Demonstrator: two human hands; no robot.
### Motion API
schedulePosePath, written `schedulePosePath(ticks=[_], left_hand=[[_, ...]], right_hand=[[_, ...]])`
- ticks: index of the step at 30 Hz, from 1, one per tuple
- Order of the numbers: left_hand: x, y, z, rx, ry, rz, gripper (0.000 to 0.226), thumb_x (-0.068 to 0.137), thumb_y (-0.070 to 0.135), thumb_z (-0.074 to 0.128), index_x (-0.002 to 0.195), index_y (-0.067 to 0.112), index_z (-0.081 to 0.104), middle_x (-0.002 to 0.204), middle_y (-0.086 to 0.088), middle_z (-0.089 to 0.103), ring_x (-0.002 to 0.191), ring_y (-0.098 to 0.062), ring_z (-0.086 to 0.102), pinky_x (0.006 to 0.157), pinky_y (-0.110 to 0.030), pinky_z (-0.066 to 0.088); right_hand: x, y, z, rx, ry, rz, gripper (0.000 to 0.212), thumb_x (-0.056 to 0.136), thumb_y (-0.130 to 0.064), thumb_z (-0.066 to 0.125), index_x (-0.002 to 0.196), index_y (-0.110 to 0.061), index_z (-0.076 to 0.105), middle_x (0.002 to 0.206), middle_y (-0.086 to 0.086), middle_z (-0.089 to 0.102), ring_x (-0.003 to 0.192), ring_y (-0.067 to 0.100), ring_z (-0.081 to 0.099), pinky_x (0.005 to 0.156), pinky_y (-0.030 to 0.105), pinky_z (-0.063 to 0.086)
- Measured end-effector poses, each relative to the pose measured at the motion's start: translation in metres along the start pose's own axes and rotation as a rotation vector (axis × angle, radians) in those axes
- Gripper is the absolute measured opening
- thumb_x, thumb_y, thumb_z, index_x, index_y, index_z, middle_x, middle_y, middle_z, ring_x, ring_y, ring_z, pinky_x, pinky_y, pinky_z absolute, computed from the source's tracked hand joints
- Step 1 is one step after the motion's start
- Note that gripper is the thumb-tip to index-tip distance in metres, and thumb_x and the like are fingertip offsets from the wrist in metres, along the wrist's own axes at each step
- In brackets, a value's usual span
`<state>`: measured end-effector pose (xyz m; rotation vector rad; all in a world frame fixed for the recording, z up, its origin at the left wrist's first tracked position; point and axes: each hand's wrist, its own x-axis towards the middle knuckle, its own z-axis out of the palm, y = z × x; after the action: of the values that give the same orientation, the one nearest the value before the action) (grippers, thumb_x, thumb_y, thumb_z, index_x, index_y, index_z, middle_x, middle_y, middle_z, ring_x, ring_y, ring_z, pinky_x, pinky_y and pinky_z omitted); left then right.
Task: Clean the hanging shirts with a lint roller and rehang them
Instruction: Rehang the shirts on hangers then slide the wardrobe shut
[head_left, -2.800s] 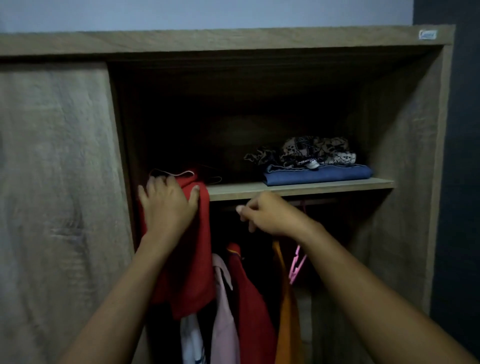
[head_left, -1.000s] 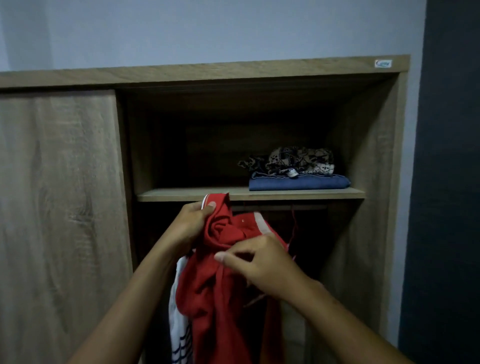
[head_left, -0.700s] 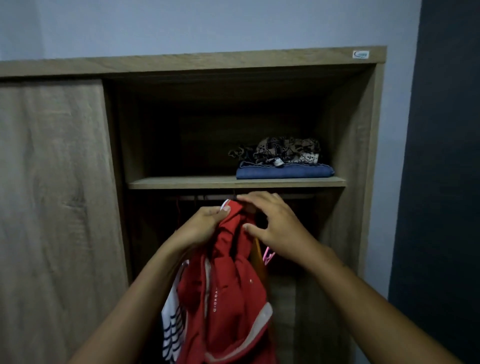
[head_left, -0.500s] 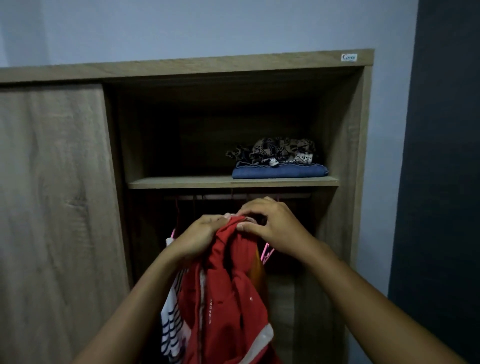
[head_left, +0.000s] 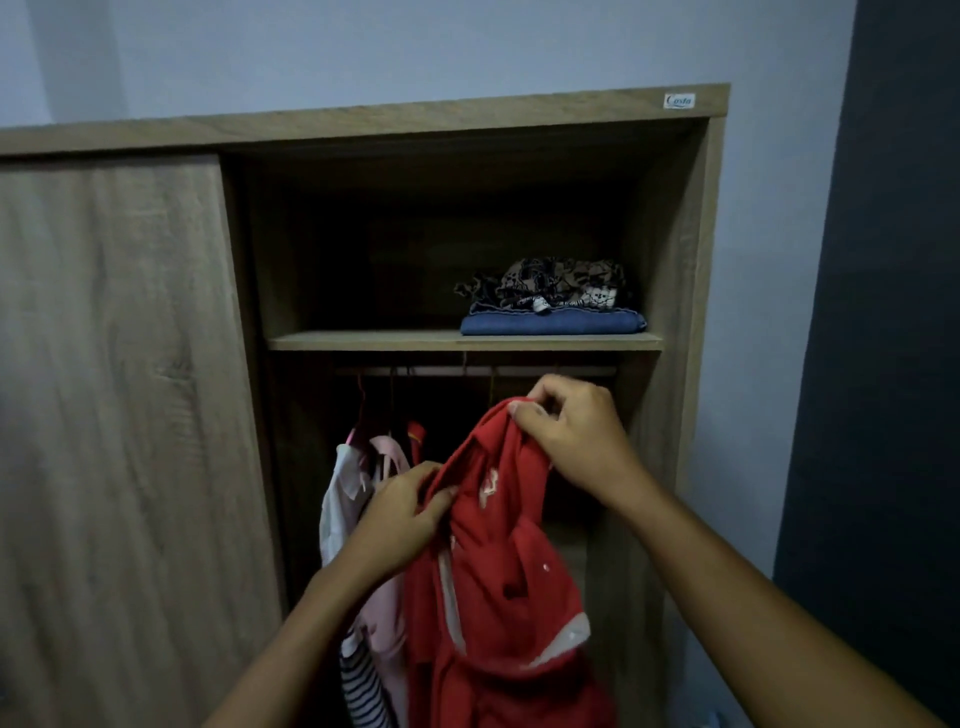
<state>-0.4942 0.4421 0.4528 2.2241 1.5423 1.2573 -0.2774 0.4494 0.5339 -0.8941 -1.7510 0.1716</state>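
Note:
A red shirt (head_left: 506, 587) with white trim hangs bunched between my hands in front of the open wardrobe. My right hand (head_left: 574, 431) pinches its top edge just below the hanging rail (head_left: 467, 371). Lower and to the left, my left hand (head_left: 402, 512) grips the shirt's left edge. On the rail's left side hang a white and pink shirt (head_left: 358, 483) and a striped one (head_left: 363, 686) on pink hangers. No lint roller is in view.
The wooden wardrobe (head_left: 691, 291) has its sliding door (head_left: 114, 415) covering the left half. A shelf (head_left: 363, 340) above the rail holds folded blue cloth (head_left: 550, 323) with patterned fabric on top. A dark wall panel (head_left: 883, 364) stands at the right.
I have stepped back and pulled the red shirt out of the wardrobe. My hands have spread apart: the right one rose toward the rail, the left one dropped along the shirt's edge.

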Motion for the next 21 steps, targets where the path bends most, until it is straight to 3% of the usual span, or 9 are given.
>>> schedulePosePath(ticks=[4, 8, 9, 11, 13, 14, 17, 19, 21], left_hand=[[-0.010, -0.011, 0.004, 0.062, 0.086, -0.089, 0.017, 0.093, 0.013, 0.059, 0.080, 0.020, 0.068, 0.066, 0.011, 0.063, 0.065, 0.002, 0.056, 0.065, -0.020, 0.040], [0.001, 0.005, -0.005, -0.165, 0.241, -0.172, 0.020, 0.097, 0.008, 0.053, 0.090, 0.007, 0.071, 0.081, 0.000, 0.069, 0.080, -0.013, 0.063, 0.079, -0.029, 0.048], [0.004, 0.014, -0.007, -0.160, 0.236, -0.164, 0.020, 0.097, 0.009, 0.052, 0.092, 0.008, 0.071, 0.084, -0.001, 0.069, 0.080, -0.010, 0.062, 0.080, -0.022, 0.047], [0.007, 0.034, -0.006, -0.093, 0.178, -0.105, 0.019, 0.096, 0.010, 0.053, 0.093, 0.014, 0.071, 0.085, 0.006, 0.068, 0.081, -0.003, 0.060, 0.073, -0.004, 0.039], [0.008, 0.050, 0.003, -0.044, 0.108, -0.042, 0.020, 0.094, 0.008, 0.054, 0.094, 0.015, 0.073, 0.084, 0.008, 0.068, 0.085, -0.008, 0.063, 0.075, -0.012, 0.042], [0.006, 0.056, 0.008, -0.032, 0.084, -0.018, 0.019, 0.093, 0.008, 0.054, 0.092, 0.015, 0.072, 0.084, 0.007, 0.069, 0.086, -0.010, 0.064, 0.077, -0.019, 0.045], [0.001, 0.055, 0.014, 0.019, 0.079, 0.037, 0.017, 0.090, 0.010, 0.054, 0.091, 0.019, 0.069, 0.085, 0.006, 0.070, 0.085, -0.012, 0.064, 0.075, -0.028, 0.047], [-0.004, 0.040, 0.013, 0.058, 0.103, 0.027, 0.023, 0.085, 0.009, 0.054, 0.099, 0.019, 0.069, 0.088, 0.009, 0.070, 0.083, -0.007, 0.062, 0.074, -0.025, 0.046], [-0.010, 0.017, 0.013, 0.079, 0.120, -0.038, 0.028, 0.078, 0.011, 0.050, 0.097, 0.017, 0.070, 0.084, 0.008, 0.071, 0.080, -0.009, 0.062, 0.071, -0.026, 0.047]], right_hand=[[-0.006, 0.005, -0.025, -0.057, 0.102, 0.081, 0.025, 0.084, -0.019, 0.070, 0.063, -0.010, 0.059, 0.056, -0.003, 0.056, 0.049, 0.003, 0.045, 0.051, 0.019, 0.035], [-0.019, 0.016, -0.033, -0.265, -0.121, 0.158, 0.018, 0.078, -0.030, 0.072, 0.071, -0.018, 0.061, 0.069, -0.007, 0.065, 0.060, 0.005, 0.058, 0.059, 0.025, 0.047], [-0.023, 0.018, -0.031, -0.262, -0.174, 0.155, 0.018, 0.076, -0.035, 0.074, 0.076, -0.023, 0.061, 0.078, -0.010, 0.067, 0.070, 0.006, 0.061, 0.066, 0.028, 0.052], [-0.033, 0.019, -0.022, -0.223, -0.324, 0.167, 0.036, 0.071, -0.051, 0.077, 0.098, -0.032, 0.062, 0.101, -0.012, 0.067, 0.091, 0.006, 0.063, 0.082, 0.029, 0.054], [-0.043, 0.021, -0.005, -0.234, -0.481, 0.208, 0.071, 0.061, -0.068, 0.073, 0.121, -0.033, 0.058, 0.114, -0.009, 0.064, 0.103, 0.008, 0.061, 0.090, 0.030, 0.053], [-0.048, 0.024, 0.004, -0.265, -0.524, 0.207, 0.072, 0.061, -0.068, 0.072, 0.122, -0.031, 0.060, 0.112, -0.008, 0.066, 0.101, 0.008, 0.062, 0.088, 0.030, 0.053], [-0.054, 0.039, 0.018, -0.250, -0.466, 0.209, 0.017, 0.083, -0.033, 0.070, 0.091, -0.018, 0.072, 0.073, -0.007, 0.068, 0.066, 0.007, 0.065, 0.068, 0.030, 0.056], [-0.050, 0.047, 0.016, -0.225, -0.375, 0.258, 0.015, 0.085, -0.019, 0.063, 0.075, -0.012, 0.071, 0.060, -0.002, 0.068, 0.053, 0.009, 0.066, 0.058, 0.026, 0.054], [-0.044, 0.052, 0.013, -0.250, -0.288, 0.264, 0.023, 0.082, -0.021, 0.061, 0.064, -0.009, 0.067, 0.051, -0.002, 0.062, 0.048, 0.009, 0.060, 0.051, 0.020, 0.041]])
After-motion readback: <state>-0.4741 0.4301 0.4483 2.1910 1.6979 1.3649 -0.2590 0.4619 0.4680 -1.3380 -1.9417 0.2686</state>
